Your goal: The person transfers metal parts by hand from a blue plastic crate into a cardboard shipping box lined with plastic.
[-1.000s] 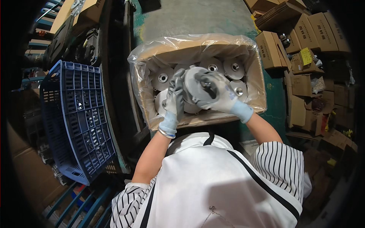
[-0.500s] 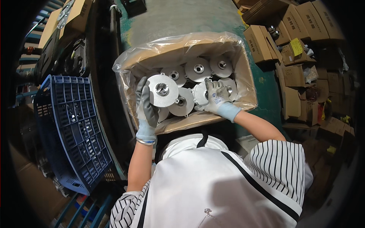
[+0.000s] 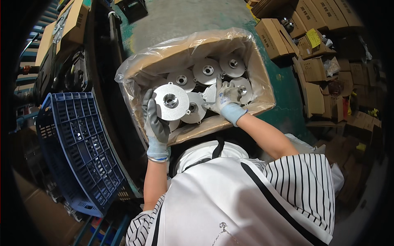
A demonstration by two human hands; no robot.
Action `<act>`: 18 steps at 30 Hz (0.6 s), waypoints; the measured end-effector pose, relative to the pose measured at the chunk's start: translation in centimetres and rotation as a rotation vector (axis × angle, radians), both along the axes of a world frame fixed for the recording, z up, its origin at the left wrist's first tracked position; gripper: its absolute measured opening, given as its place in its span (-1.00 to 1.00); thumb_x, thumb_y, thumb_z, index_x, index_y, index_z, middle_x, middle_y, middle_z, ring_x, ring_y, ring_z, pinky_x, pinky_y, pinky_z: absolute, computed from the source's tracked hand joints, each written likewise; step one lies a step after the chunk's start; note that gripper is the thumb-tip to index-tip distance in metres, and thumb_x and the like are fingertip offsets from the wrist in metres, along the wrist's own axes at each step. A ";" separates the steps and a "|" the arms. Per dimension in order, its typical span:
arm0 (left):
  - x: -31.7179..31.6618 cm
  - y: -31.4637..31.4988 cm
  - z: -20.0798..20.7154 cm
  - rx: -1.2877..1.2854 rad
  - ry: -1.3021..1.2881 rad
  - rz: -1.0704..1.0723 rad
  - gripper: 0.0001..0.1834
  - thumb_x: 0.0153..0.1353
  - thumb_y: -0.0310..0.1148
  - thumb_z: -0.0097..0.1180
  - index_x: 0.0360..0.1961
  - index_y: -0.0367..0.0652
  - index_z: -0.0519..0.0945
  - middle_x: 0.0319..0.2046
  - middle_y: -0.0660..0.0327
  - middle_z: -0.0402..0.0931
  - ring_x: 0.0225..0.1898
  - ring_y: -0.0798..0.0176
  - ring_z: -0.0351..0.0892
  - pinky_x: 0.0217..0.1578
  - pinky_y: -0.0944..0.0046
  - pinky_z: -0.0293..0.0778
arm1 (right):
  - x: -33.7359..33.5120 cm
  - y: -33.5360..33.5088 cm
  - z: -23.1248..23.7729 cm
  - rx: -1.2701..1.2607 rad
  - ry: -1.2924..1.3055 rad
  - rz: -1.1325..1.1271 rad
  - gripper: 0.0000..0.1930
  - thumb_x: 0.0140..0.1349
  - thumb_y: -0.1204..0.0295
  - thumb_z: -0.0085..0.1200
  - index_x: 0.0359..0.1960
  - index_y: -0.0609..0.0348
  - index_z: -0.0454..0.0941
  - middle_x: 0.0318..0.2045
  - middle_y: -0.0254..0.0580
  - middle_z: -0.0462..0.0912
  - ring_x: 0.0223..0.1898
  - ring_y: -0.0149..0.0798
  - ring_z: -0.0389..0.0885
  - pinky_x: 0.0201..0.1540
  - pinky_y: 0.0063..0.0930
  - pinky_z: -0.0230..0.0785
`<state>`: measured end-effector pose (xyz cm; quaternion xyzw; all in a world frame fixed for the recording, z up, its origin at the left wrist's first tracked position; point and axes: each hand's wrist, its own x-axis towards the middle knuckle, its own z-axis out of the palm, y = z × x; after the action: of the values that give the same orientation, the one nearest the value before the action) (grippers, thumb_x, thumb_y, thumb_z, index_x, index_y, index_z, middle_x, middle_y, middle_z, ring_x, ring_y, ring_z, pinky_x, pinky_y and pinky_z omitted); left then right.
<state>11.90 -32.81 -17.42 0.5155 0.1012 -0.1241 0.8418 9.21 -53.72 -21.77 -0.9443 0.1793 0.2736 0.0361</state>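
In the lined carton before me lie several round silver metal end covers, each with a raised hub and a hole at its centre. My left hand, in a grey-and-white glove, grips one end cover by its left edge, thumb and fingers around the rim. This cover overlaps others at the carton's near left. Gloved alike, my right hand is closed over another end cover in the near row and hides most of it. A further end cover lies in the far row.
Clear plastic lining hangs over the carton's rim. A blue plastic crate stands tilted at the left, beside a dark metal frame. Brown cartons are stacked at the right. Green-and-grey floor shows beyond the carton.
The whole view has shifted slightly. My left hand has drawn its end cover a little nearer to me relative to the carton. My right hand stays at the same cover.
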 end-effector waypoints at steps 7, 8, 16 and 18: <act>-0.3 0.1 0.6 -0.024 -0.004 -0.039 -0.53 0.40 -0.19 -0.25 0.22 -0.24 0.26 0.15 0.10 0.29 0.16 0.24 0.33 0.13 0.27 0.36 | 0.5 0.2 0.6 -0.055 -0.008 0.045 0.28 -0.20 -0.33 0.15 0.34 0.38 -0.18 0.10 0.11 0.39 0.10 0.00 0.38 0.10 -0.20 0.26; -0.3 0.0 0.7 -0.024 -0.003 -0.039 -0.53 0.40 -0.19 -0.25 0.22 -0.24 0.26 0.15 0.10 0.29 0.16 0.24 0.33 0.13 0.27 0.36 | 0.6 0.1 0.8 -0.014 -0.002 0.012 0.27 -0.19 -0.32 0.15 0.34 0.38 -0.19 0.11 0.12 0.38 0.12 0.01 0.37 0.12 -0.19 0.24; -0.4 -0.3 1.3 -0.042 -0.056 -0.079 -0.51 0.37 -0.16 -0.18 0.22 -0.20 0.22 0.14 0.14 0.26 0.18 0.24 0.28 0.21 0.22 0.22 | 1.8 -0.5 0.8 0.035 0.109 0.054 0.21 -0.14 -0.34 0.07 0.33 0.41 -0.10 0.03 0.11 0.47 0.10 -0.05 0.42 0.13 -0.30 0.26; -0.6 -0.3 0.5 -0.084 -0.029 -0.073 -0.53 0.38 -0.20 -0.19 0.22 -0.21 0.22 0.15 0.12 0.26 0.18 0.24 0.29 0.18 0.24 0.28 | 2.2 -1.3 1.7 0.077 0.043 0.034 0.18 -0.12 -0.32 0.09 0.32 0.39 -0.07 0.04 0.12 0.46 0.12 -0.04 0.40 0.15 -0.31 0.25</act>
<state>11.30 -33.08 -16.97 0.4846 0.0648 -0.1513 0.8591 11.37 -55.05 -20.07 -0.9391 0.1531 0.3011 0.0637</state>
